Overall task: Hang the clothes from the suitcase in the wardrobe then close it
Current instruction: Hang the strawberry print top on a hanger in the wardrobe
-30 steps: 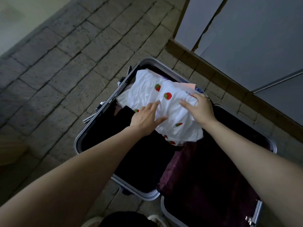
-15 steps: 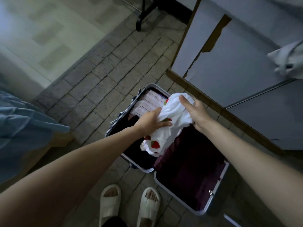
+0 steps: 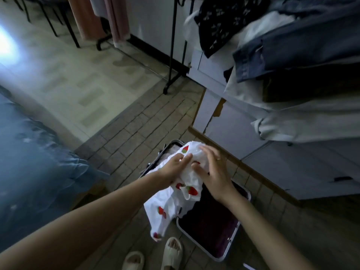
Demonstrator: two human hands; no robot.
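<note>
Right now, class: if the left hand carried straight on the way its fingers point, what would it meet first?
Probably the right hand. The left hand points up and rightwards across the white strawberry-print garment that both hands hold, and the right hand's fingers lie just beyond; depth is unclear.

Strawberry garment (image 3: 187, 193) now above suitcase (image 3: 231, 238)

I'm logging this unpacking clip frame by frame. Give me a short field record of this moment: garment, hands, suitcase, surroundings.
garment: white strawberry-print garment, lifted above the case, lower part hanging free
left hand: left hand grips the garment's upper part
right hand: right hand on the garment, fingers spread over the bunched cloth
suitcase: suitcase open on the floor, dark clothing inside
surroundings: hanging clothes upper right
</note>
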